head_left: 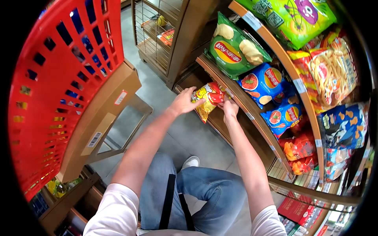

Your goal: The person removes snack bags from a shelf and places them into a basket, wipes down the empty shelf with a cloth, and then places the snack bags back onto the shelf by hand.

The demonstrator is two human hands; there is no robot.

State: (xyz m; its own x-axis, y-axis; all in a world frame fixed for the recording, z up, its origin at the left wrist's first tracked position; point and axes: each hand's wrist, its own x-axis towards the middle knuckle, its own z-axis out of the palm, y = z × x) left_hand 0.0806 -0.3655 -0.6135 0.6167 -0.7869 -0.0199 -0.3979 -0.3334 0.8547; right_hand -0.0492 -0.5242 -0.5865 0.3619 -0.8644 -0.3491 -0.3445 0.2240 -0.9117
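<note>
Red basket beside cardboard box, nearest camera. Snack bag at low shelf; left hand grasps one side, right hand the opposite edge, likely to keep the soft pack straight.

Premises are a shop: landmark, 1 red shopping basket. Right of it, tiered shelves with price labels display branded snack bags; directly beneath it, 1 barcoded carton.
</note>
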